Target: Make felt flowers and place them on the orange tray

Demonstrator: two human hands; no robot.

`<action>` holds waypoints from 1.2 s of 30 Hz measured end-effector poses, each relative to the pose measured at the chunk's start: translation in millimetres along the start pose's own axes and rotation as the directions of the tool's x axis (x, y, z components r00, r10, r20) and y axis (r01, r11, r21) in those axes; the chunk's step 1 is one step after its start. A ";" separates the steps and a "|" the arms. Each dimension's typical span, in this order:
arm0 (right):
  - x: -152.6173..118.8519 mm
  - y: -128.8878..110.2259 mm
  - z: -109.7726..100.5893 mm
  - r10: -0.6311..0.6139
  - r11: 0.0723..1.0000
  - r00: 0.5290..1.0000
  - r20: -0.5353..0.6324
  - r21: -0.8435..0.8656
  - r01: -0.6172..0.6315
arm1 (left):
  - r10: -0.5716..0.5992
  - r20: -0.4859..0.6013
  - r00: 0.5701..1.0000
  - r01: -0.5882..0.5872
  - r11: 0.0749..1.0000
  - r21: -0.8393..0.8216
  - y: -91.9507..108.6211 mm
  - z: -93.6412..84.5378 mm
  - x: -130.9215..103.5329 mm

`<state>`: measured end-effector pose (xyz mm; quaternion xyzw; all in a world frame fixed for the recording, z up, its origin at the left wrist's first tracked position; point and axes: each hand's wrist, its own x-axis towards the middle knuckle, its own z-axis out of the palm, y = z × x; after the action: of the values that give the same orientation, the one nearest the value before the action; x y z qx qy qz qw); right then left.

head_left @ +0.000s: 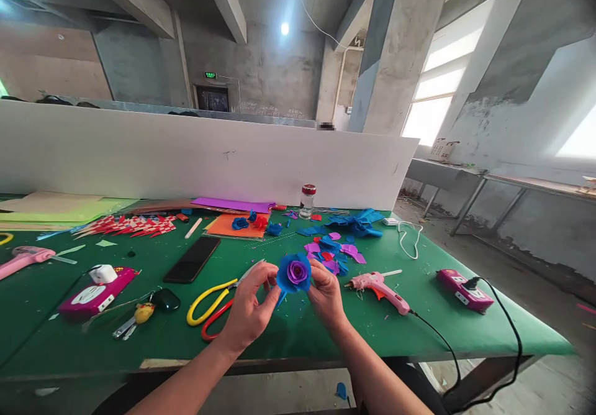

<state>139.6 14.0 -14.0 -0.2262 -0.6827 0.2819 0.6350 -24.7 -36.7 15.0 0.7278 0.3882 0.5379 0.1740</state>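
Between my two hands, above the front part of the green table, is a paper flower (296,273) with a purple centre and blue outer petals. My left hand (255,300) pinches its left side, and my right hand (326,291) grips its right edge. Under my left hand lie scissors (209,306) with one yellow and one red handle, their blades partly hidden. Blue and purple paper petals (335,250) are scattered just beyond my right hand. A pink glue gun (379,289) with a glue stick in it rests to the right.
The green table (465,334) also carries a black phone (192,259), a glass jar (307,202), orange paper (228,225), and blue crepe scraps (361,222). Power strips sit left (100,291) and right (464,291), cords trailing off the edge. A white panel (200,154) stands behind.
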 end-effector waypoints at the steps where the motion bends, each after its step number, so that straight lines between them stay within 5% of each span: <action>1: -0.4 2.3 1.4 0.029 1.000 1.000 -0.008 0.011 -0.029 | -0.021 -0.016 1.000 0.021 1.000 -0.007 0.0 -0.7 0.5; 5: -0.5 9.9 5.1 0.202 0.975 0.979 0.011 0.093 -0.202 | -0.096 -0.092 0.991 0.090 0.994 -0.059 -0.2 -6.2 4.8; 9: 1.3 4.7 1.3 0.293 0.928 0.914 0.281 0.148 -0.343 | -0.213 -0.160 0.964 0.177 0.961 -0.215 -1.5 -18.9 15.1; 12: 2.2 -7.7 -3.6 0.285 0.890 0.805 0.520 0.168 -0.424 | -0.301 -0.019 0.953 0.276 0.896 -0.349 -1.2 -32.3 22.3; 15: 2.4 -17.1 -6.2 0.258 0.883 0.746 0.614 0.164 -0.440 | -0.245 0.171 0.954 0.292 0.887 -0.359 3.8 -43.4 23.9; 21: 2.5 -17.8 -7.7 0.173 0.929 0.743 0.646 0.143 -0.341 | -0.222 0.338 0.915 0.308 0.924 -0.226 20.9 -46.0 18.9; 28: 3.4 -17.7 -8.7 0.112 0.971 0.751 0.651 0.090 -0.223 | -0.253 0.312 0.916 0.326 0.922 -0.207 22.6 -41.6 16.6; 36: 4.6 -16.8 -11.4 0.066 0.993 0.787 0.613 0.039 -0.114 | -0.409 0.238 0.881 0.473 0.758 -0.449 18.3 -32.7 15.6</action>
<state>151.4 5.8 1.1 -0.1318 -0.8287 0.3945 0.3745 -45.9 -42.0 49.2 0.5785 0.3864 0.5158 0.5000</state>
